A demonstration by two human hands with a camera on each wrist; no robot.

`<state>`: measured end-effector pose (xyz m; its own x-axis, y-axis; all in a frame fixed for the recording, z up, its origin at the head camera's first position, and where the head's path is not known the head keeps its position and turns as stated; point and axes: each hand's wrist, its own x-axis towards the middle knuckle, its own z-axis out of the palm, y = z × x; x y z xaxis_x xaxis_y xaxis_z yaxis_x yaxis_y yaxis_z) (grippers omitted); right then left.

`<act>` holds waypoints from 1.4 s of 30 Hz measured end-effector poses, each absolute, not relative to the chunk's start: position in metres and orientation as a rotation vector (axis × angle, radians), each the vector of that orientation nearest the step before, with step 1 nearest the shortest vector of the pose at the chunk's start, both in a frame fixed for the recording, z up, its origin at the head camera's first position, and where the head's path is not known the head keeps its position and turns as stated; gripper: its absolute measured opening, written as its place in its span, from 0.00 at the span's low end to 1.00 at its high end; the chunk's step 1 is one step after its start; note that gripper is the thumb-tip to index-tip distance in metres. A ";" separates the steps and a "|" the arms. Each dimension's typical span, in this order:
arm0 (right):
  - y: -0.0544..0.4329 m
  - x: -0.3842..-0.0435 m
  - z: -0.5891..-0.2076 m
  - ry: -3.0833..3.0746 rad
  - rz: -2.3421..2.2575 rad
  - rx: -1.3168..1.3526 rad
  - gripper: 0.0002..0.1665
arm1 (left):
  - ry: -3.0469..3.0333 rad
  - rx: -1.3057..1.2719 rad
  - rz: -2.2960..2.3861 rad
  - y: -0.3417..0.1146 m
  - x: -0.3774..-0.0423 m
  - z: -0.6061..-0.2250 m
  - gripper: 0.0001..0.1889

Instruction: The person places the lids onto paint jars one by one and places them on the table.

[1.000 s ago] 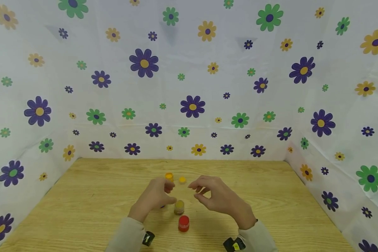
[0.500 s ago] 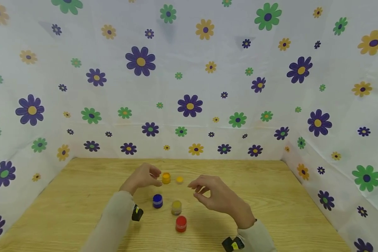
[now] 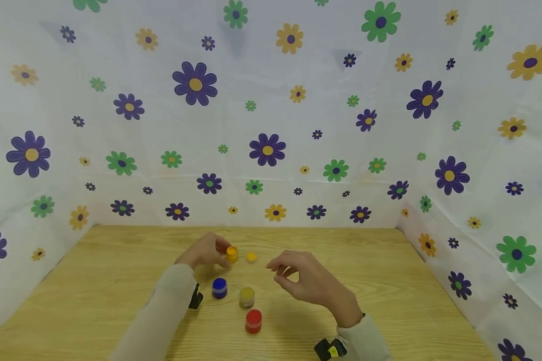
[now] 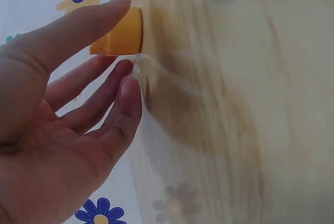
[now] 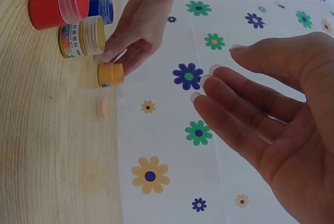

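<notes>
A small orange paint jar stands uncapped toward the back of the table. My left hand is at its left side, thumb in front and fingers behind; in the left wrist view the thumb overlaps the jar, and the fingertips look slightly apart from it. Just right of the jar lies its lid, stained orange. My right hand hovers farther right, fingers loosely bent, holding nothing. Nearer to me stand a blue jar, a dull yellow jar and a red jar, all capped.
The wooden table meets a white flowered cloth at its back and sides. The capped jars stand between my forearms, with the blue one close to the left wrist camera.
My left hand has moved from over the blue jar, back and left, then in against the orange jar. The right hand has stayed nearly still. The head view has shifted slightly right.
</notes>
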<state>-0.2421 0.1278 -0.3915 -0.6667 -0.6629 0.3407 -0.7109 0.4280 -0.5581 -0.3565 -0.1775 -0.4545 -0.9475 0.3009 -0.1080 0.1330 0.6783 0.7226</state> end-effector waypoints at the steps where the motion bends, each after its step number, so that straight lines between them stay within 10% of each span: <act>1: 0.128 -0.242 -0.391 -2.597 1.067 1.248 0.13 | 2.675 0.350 1.134 -0.176 -0.357 -0.456 0.30; 24: 0.123 -0.252 -0.400 -2.655 1.071 1.228 0.12 | 2.806 0.281 1.322 -0.199 -0.331 -0.447 0.23; 42: 0.062 -0.329 -0.434 -2.972 0.474 1.191 0.21 | 2.674 0.416 1.358 -0.203 -0.290 -0.435 0.18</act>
